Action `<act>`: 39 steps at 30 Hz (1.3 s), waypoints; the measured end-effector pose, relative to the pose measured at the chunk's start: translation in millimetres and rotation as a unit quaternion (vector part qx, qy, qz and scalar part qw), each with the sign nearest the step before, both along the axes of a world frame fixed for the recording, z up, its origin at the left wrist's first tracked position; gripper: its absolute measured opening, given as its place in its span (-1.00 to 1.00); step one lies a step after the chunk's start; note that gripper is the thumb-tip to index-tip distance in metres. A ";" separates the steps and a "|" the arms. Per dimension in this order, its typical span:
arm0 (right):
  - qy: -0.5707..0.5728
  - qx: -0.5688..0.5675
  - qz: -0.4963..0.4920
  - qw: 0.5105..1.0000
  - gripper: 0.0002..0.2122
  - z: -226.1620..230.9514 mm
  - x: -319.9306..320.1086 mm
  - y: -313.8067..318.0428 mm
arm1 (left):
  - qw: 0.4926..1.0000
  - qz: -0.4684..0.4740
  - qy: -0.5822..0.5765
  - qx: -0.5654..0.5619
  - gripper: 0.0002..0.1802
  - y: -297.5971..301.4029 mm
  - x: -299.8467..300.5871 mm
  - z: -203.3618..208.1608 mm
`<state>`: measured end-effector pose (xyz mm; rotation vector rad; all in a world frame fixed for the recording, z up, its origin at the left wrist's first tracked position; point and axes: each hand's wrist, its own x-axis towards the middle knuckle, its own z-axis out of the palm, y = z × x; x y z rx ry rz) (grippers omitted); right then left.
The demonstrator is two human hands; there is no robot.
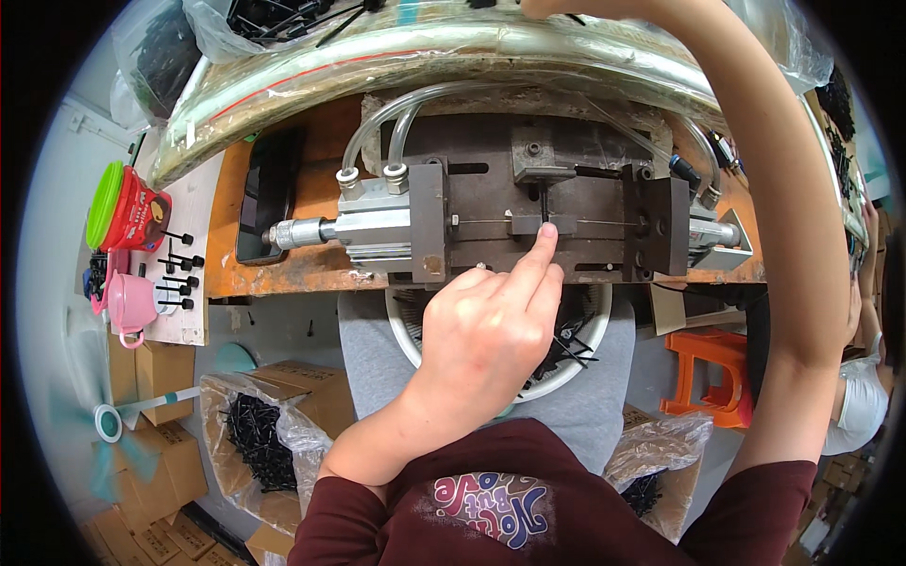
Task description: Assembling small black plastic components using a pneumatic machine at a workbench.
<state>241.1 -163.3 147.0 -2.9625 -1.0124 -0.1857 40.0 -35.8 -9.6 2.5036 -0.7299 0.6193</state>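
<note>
My left hand [491,330] reaches up to the metal clamping fixture [481,193], its index finger stretched out. That fingertip touches the lower end of a thin black pin [545,200], which lies upright in the picture on a small block at the middle. The thumb and the curled fingers are partly hidden. At the top edge my right hand [547,8] is cut off by the picture, beside loose black pieces [481,4]; its fingers do not show well. Below my left hand, a white basket [404,332] between my legs holds more black pins [571,349].
Air cylinders [376,231] with clear hoses [373,123] flank the fixture. A phone [269,193] lies on the wooden bench at left, near a red tub [142,217] and a pink cup [130,302]. Bagged boxes of black parts [257,439] and an orange stool [703,377] stand below.
</note>
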 end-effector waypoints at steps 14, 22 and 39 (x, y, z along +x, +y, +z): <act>-0.109 0.426 0.092 0.893 -0.84 -42.9 -93.2 -66.9 | 0.998 -0.031 0.045 -0.022 -0.68 5.0 -1.7 9.3; 0.061 0.528 0.141 0.835 -0.82 -94.9 -182.7 -51.0 | 0.899 -0.136 0.118 -0.400 -0.43 11.8 -1.4 37.9; 0.208 0.700 -0.142 0.668 -0.86 -125.2 -225.7 -70.3 | 0.999 -0.039 -0.009 -0.035 -0.71 3.0 -7.8 -5.0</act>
